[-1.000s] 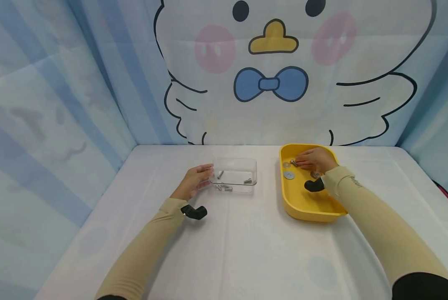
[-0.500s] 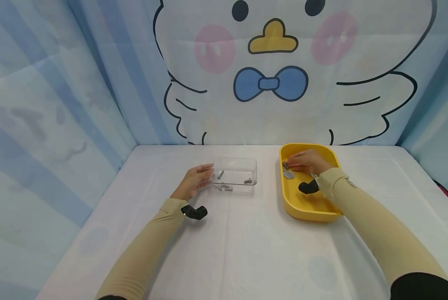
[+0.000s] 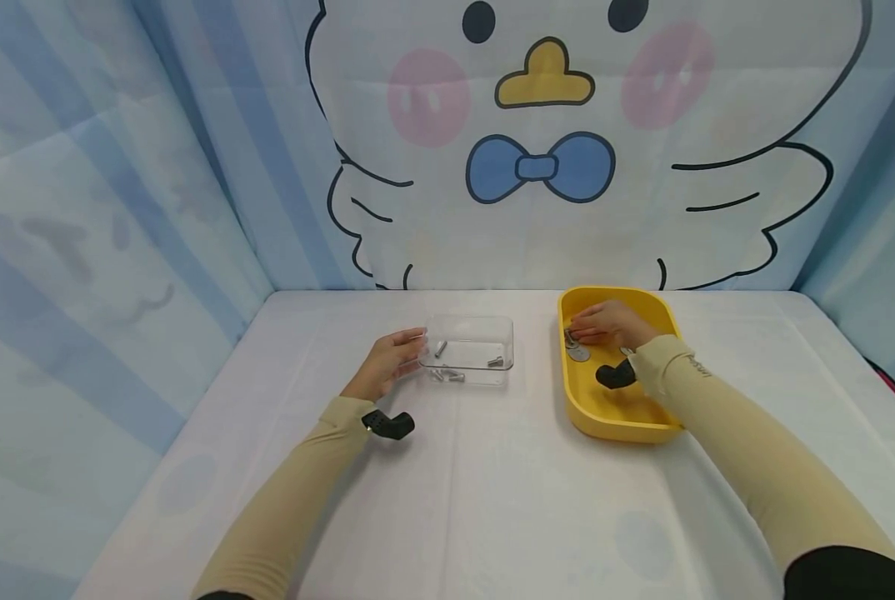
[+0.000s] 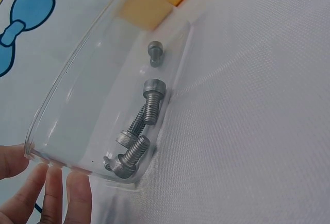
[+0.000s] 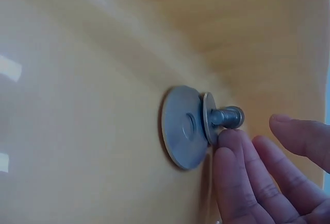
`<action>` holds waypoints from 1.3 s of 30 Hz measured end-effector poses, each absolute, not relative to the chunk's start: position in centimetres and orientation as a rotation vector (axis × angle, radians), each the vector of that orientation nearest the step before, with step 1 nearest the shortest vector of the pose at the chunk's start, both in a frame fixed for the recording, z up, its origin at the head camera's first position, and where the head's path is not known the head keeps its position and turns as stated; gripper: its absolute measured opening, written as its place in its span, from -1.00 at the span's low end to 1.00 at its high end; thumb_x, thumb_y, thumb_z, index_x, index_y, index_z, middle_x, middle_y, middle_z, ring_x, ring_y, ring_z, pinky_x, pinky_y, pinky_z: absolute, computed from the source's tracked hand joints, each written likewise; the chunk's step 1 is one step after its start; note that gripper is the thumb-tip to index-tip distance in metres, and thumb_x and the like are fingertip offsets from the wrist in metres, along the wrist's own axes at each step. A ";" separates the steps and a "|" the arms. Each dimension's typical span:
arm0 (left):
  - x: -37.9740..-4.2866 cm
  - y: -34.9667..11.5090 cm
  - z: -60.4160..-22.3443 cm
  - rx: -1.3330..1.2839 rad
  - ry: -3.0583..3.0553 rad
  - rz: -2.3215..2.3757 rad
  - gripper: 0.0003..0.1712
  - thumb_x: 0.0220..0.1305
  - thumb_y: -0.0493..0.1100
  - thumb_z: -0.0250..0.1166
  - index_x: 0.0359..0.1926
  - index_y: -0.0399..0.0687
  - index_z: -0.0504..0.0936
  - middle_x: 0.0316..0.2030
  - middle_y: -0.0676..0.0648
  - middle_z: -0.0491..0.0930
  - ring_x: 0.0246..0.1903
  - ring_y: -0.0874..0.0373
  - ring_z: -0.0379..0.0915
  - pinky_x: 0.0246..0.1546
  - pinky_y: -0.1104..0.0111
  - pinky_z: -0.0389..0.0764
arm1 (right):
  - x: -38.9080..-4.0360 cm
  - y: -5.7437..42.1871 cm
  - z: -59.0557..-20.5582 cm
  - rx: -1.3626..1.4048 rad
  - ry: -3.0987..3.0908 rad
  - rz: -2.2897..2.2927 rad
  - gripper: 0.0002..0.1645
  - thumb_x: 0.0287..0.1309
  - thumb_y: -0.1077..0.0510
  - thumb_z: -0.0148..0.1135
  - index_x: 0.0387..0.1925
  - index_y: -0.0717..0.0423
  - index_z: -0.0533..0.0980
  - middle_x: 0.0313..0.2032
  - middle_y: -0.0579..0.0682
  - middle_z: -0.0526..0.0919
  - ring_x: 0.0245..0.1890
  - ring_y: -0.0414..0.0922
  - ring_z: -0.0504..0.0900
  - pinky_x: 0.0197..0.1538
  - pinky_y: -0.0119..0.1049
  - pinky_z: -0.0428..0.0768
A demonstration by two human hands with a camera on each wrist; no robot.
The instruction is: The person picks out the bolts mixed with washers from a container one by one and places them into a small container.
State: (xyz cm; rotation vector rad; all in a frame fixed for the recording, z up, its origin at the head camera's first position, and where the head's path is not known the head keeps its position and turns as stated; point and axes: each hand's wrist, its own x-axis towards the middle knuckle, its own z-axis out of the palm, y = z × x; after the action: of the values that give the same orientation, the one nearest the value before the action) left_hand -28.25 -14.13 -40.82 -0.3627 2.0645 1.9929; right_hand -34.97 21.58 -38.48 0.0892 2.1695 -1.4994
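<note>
My left hand point(image 3: 382, 364) touches the left wall of a clear plastic box point(image 3: 509, 343) with its fingertips, fingers fairly straight. Several socket-head bolts point(image 4: 154, 100) lie on the box's floor. Inside a yellow tray point(image 3: 605, 428) is my right hand point(image 3: 612, 325), near the tray's left wall. In the right wrist view its fingertips touch or nearly touch a small washer point(image 5: 208, 116) and a short bolt point(image 5: 230, 116), while the thumb stands apart. Beside them a large washer point(image 5: 180, 131) lies flat, partly overlapped by the small one.
Both containers stand on a white cloth-covered table point(image 3: 485, 492), with a gap between them. Another metal piece point(image 3: 626, 351) lies partly hidden under the right hand. A printed curtain point(image 3: 537, 242) hangs behind the table's far edge.
My right hand has moved left within the tray, to the small washer and bolt by the wall. The large washer has shifted slightly right. My left hand and the clear box have stayed put.
</note>
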 end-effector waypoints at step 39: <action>-28.4 -14.2 -40.9 -0.367 2.045 2.006 -0.53 0.33 -0.20 0.16 0.25 -0.06 0.42 0.24 -0.08 0.40 0.14 0.07 0.36 0.24 0.19 0.42 | -35.4 21.1 -38.7 0.186 2.055 -1.565 -0.64 0.25 0.23 0.13 0.02 0.39 0.47 -0.53 -0.11 0.68 -0.45 -0.26 0.67 -0.18 -0.46 0.66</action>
State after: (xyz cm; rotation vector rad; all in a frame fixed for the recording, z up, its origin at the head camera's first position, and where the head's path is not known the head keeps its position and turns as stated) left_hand -28.42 -14.17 -40.88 -0.3674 2.0453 2.0059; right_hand -35.40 21.13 -38.66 0.1860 2.0554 -1.5652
